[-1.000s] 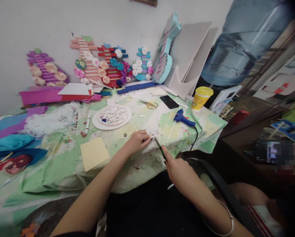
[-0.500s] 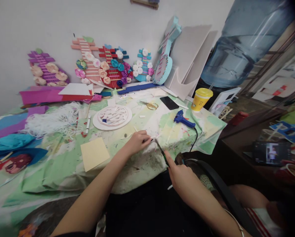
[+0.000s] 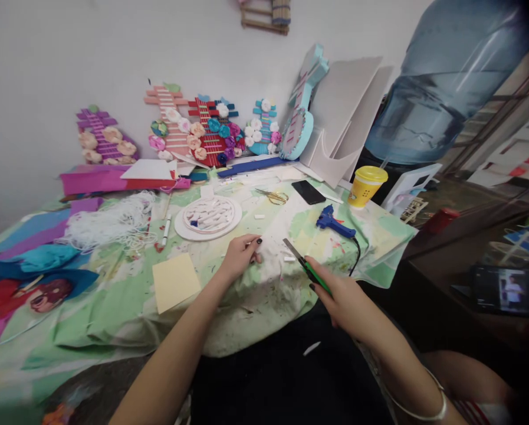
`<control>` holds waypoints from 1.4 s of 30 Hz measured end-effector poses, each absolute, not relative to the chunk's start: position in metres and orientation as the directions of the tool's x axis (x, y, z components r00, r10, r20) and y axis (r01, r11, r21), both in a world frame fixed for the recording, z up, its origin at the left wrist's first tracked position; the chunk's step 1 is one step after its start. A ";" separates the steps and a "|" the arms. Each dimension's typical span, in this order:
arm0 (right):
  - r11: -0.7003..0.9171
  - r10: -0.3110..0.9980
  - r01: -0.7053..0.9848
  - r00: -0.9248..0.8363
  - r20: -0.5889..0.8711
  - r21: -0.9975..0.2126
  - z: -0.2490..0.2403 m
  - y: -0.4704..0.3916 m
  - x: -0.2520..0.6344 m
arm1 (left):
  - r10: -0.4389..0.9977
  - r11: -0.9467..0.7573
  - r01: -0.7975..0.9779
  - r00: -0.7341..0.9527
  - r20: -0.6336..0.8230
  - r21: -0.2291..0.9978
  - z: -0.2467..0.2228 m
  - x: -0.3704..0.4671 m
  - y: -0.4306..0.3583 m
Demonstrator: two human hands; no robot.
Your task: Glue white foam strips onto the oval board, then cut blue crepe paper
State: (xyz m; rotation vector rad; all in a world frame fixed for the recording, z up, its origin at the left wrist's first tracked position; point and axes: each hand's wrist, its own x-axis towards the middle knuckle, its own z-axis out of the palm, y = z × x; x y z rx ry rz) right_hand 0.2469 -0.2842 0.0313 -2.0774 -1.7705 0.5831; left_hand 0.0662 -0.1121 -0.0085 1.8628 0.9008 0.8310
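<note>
My right hand [image 3: 344,301] is wrapped round the green handle of a utility knife [image 3: 309,271], its blade out and pointing up and left over the table edge. To the left of the blade, my left hand [image 3: 240,258] is closed in a pinch; a small pale bit seems to show at the fingertips, too small to name. Between the hands and just under the blade lies a short white piece [image 3: 289,258] on the green and white tablecloth [image 3: 264,319]. Farther back, a round white board [image 3: 181,229] carries several small white pieces and one blue one.
A blue glue gun [image 3: 332,224], phone [image 3: 308,192], gold scissors [image 3: 273,196] and yellow cup [image 3: 367,188] stand or lie to the right. White string [image 3: 114,224], a marker [image 3: 166,230] and a yellow sheet [image 3: 176,283] are at left. Flower-decorated craft instruments [image 3: 209,133] line the wall.
The knife has come away from my left fingertips, moving right, and its green handle now shows. My left hand has drawn slightly left. The whole view has shifted a little.
</note>
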 end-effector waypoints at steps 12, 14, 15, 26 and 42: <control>-0.101 0.989 0.630 0.144 -0.011 -0.770 0.019 -0.280 0.240 | 0.841 -0.467 0.361 0.464 0.279 0.807 -0.013 0.056 -0.119; -0.092 0.992 0.616 0.125 -0.018 -0.783 0.017 -0.285 0.234 | 0.816 -0.547 0.432 0.466 0.342 0.717 -0.012 0.049 -0.126; -0.089 0.993 0.617 0.117 -0.021 -0.782 0.015 -0.286 0.230 | 0.799 -0.581 0.455 0.476 0.367 0.675 -0.012 0.046 -0.130; -0.040 0.993 0.759 0.103 0.060 -0.650 0.003 -0.283 0.206 | 0.743 -0.650 0.439 0.539 0.396 0.621 -0.012 0.042 -0.141; -0.019 0.992 0.675 0.107 0.073 -0.737 0.002 -0.286 0.211 | 0.740 -0.650 0.403 0.528 0.417 0.644 0.020 0.032 -0.135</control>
